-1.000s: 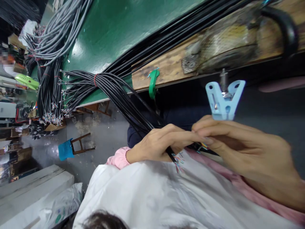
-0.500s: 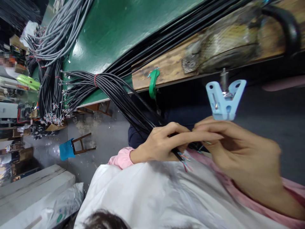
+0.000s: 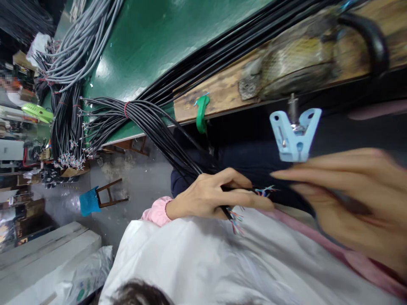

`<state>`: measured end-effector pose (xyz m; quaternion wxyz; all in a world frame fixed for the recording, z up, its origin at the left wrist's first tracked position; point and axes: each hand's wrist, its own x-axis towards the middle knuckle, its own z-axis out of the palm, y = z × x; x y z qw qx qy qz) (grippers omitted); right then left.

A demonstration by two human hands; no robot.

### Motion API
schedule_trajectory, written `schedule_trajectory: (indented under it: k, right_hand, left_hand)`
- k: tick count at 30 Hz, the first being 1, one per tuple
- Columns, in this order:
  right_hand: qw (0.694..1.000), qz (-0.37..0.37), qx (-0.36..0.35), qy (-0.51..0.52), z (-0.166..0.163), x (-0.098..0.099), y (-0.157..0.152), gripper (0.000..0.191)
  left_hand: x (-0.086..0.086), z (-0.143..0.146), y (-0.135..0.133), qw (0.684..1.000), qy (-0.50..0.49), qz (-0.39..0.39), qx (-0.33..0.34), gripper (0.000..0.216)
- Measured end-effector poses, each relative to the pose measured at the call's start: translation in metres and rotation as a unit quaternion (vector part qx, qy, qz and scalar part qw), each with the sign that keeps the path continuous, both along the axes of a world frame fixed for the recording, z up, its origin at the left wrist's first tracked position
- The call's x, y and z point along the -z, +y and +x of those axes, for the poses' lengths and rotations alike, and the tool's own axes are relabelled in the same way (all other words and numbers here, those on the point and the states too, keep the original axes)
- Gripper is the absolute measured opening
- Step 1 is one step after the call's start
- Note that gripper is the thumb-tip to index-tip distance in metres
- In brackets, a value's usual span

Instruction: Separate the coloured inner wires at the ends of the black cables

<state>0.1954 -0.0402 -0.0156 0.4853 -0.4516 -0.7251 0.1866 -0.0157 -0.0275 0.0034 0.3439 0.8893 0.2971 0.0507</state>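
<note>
My left hand [image 3: 210, 197], in a pink cuff, is closed round a few black cables [image 3: 178, 152] that come down from a tied bundle on the green table [image 3: 152, 38]. Their stripped ends, thin coloured wires [image 3: 235, 220], stick out past my fingers over a white plastic sheet [image 3: 197, 262] on my lap. My right hand [image 3: 356, 199] is at the right, apart from the wire ends, fingers stretched toward them and smeared by motion. A light blue bracket [image 3: 294, 133] hangs on a bolt just above it.
A worn wooden board [image 3: 222, 89] edges the table, with a green clip [image 3: 201, 112] on it. More black and grey cable bundles [image 3: 73, 63] lie across the table at the left. A blue-seated stool [image 3: 92, 199] stands on the grey floor below.
My right hand has pulled away to the right from the wire ends it was pinching. My left hand keeps hold of the cables, shifted slightly left.
</note>
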Motion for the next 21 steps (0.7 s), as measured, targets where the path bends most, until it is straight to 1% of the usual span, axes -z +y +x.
schedule_trajectory:
  k: [1, 3, 5, 7, 9, 10, 12, 15, 17, 19, 21]
  right_hand:
    - [0.999, 0.031, -0.036, -0.003, -0.003, -0.002, 0.001, 0.013]
    - [0.997, 0.05, -0.062, -0.004, -0.009, -0.005, 0.002, 0.018]
    - [0.997, 0.064, -0.043, -0.02, -0.012, -0.007, 0.002, 0.022]
    - [0.992, 0.106, -0.018, -0.071, -0.011, -0.007, 0.001, 0.021]
    - [0.978, 0.152, -0.014, -0.14, -0.007, -0.007, 0.0, 0.017]
    - [0.971, 0.172, -0.014, -0.163, -0.006, -0.007, 0.0, 0.016]
    - [0.966, 0.188, -0.014, -0.175, -0.003, -0.009, 0.002, 0.018]
    - [0.975, 0.173, -0.034, -0.133, -0.002, -0.011, 0.007, 0.021]
    - [0.982, 0.15, -0.062, -0.1, -0.002, -0.011, 0.011, 0.019]
    - [0.99, 0.12, -0.054, -0.05, -0.002, -0.008, 0.014, 0.018]
    - [0.997, 0.071, -0.025, 0.006, -0.002, -0.006, 0.013, 0.019]
  left_hand:
    - [0.0, 0.0, 0.0, 1.0, 0.006, -0.009, 0.003, 0.032]
    - [0.001, 0.0, 0.001, 1.0, -0.022, -0.01, 0.001, 0.031]
    - [0.003, 0.001, 0.0, 0.996, -0.082, -0.011, -0.032, 0.031]
    - [0.005, 0.004, 0.0, 0.985, -0.135, -0.015, -0.103, 0.033]
    - [0.006, 0.007, 0.0, 0.973, -0.156, -0.021, -0.168, 0.034]
    - [0.007, 0.009, 0.001, 0.969, -0.164, -0.026, -0.185, 0.032]
    - [0.006, 0.012, 0.004, 0.964, -0.182, -0.05, -0.189, 0.026]
    - [0.0, 0.017, 0.01, 0.948, -0.234, -0.109, -0.184, 0.022]
    - [-0.005, 0.02, 0.014, 0.93, -0.282, -0.146, -0.187, 0.021]
    - [-0.01, 0.024, 0.017, 0.91, -0.32, -0.176, -0.196, 0.026]
    - [-0.015, 0.027, 0.019, 0.895, -0.33, -0.211, -0.211, 0.032]
